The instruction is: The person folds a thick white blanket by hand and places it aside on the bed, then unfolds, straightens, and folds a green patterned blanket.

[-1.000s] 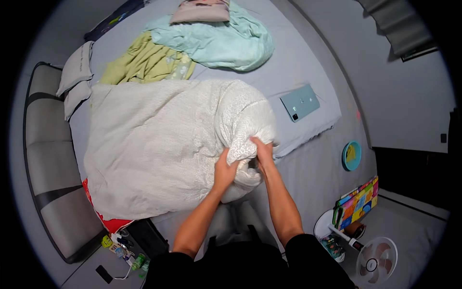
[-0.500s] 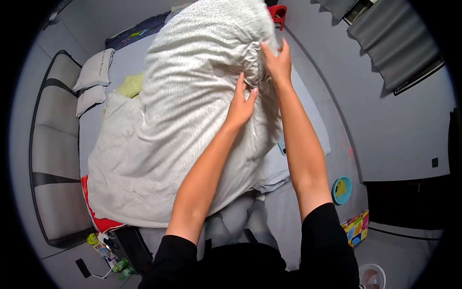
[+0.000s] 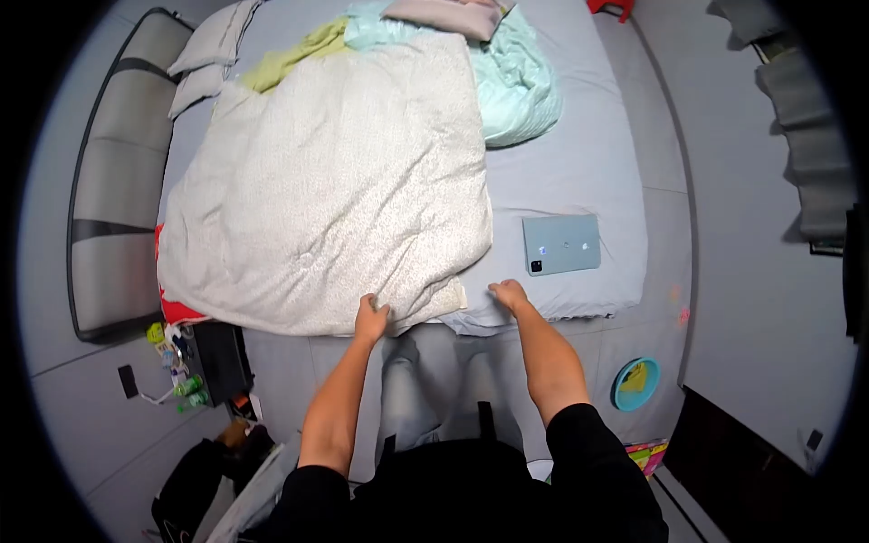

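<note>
A white textured blanket [image 3: 344,181] lies spread with wrinkles over the left and middle of the bed. At its near edge is my left hand [image 3: 371,319], thumb and a finger apart, with nothing visibly gripped. My right hand [image 3: 509,295] hovers over the grey sheet [image 3: 588,163], right of the blanket's corner; its fingers are curled and I cannot make out anything in them. Just beyond that hand lies a blue-green tablet [image 3: 562,244]. A mint blanket [image 3: 518,86] and a green cloth [image 3: 294,56] stick out past the white blanket's far side.
A pink pillow [image 3: 444,15] lies at the far side, and pale pillows [image 3: 213,38] rest by the headboard [image 3: 122,181]. Left of my legs stands a black bedside unit [image 3: 222,362]. On the floor at right is a blue basin [image 3: 636,385] with a yellow cloth.
The white blanket, bunched and then raised by both hands, now lies flatter on the bed. My hands have come back toward my body, and the tablet and mint blanket show again.
</note>
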Motion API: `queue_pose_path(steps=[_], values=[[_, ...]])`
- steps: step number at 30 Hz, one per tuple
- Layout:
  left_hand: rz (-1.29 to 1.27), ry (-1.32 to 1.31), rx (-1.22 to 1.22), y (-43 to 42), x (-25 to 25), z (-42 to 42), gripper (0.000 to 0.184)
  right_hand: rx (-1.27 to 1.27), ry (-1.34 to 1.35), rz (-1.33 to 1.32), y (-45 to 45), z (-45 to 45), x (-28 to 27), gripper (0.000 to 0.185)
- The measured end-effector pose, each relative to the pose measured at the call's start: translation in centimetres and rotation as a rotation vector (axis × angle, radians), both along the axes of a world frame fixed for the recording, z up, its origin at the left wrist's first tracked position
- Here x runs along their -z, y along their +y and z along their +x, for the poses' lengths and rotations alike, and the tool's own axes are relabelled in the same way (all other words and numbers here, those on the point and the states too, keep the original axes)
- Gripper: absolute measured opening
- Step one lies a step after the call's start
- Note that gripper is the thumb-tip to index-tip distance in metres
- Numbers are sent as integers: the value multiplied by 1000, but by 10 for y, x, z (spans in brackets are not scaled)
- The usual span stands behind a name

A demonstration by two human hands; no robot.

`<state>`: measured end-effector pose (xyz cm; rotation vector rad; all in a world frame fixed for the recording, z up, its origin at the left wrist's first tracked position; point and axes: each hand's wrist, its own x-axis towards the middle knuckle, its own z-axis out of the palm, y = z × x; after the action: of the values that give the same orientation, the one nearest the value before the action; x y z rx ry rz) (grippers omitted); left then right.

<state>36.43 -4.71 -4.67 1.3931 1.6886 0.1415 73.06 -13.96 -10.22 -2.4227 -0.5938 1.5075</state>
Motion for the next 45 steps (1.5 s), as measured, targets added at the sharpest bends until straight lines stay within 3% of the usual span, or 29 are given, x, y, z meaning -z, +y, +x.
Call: queue_pose_path(steps=[2,6,7,10,12,14,17,18,19,21,22,23,26,27,29,31,32,33,34,36,39,41,43,45], values=[[-22,27,-59,-25,-9,-7,61,138,-135,144,8,-4,17,74],[-41,-62,-126,-51,-13,-4,62,475,216,406,68,7,21,110],[-17,-77,-89,-50,-20,2,64,553,202,419,84,4,28,97],[88,-113,8,-46,-50,30,72,77,16,529,124,-14,39,76],[218,-133,62,-36,-63,53,77,48,-255,716,149,-63,-42,55],[230,-189,-65,-25,-77,73,80,139,-38,818,171,-112,-107,49],[341,-390,-272,2,-46,78,74,-224,367,882,178,-155,-172,51],[390,-470,-348,11,-33,76,70,-376,560,906,175,-160,-183,56],[45,-513,-387,35,-55,67,56,-357,715,855,172,-161,-187,55],[208,-501,-526,41,-31,47,47,-314,1023,740,168,-153,-188,55],[290,-491,-595,48,-30,40,43,-245,1031,595,171,-142,-184,49],[239,-561,-734,59,-29,29,42,-176,1035,451,175,-127,-175,43],[106,-771,-985,98,-63,-17,42,35,261,521,158,-100,-77,49],[135,-718,-903,108,-61,-47,44,143,17,502,148,-97,-55,57],[229,-658,-817,122,-63,-70,48,181,63,199,120,-101,13,79],[351,-645,-806,132,-82,-71,51,121,113,166,87,-131,47,97],[308,-633,-804,133,-82,-76,52,124,-14,223,78,-146,49,86],[267,-625,-797,133,-81,-82,53,145,156,182,73,-146,62,75],[227,-617,-789,134,-88,-81,54,164,327,142,78,-145,60,64],[228,-715,-764,131,-101,-86,47,161,275,368,94,-143,24,50],[212,-1013,-751,136,-112,-99,41,140,168,696,113,-105,-150,39],[125,-1164,-771,142,-127,-94,37,234,167,766,86,-74,-212,34],[39,-1260,-799,143,-138,-80,35,380,182,669,41,-43,-218,35],[-21,-1303,-833,135,-147,-64,32,553,210,424,-33,-19,-157,40]])
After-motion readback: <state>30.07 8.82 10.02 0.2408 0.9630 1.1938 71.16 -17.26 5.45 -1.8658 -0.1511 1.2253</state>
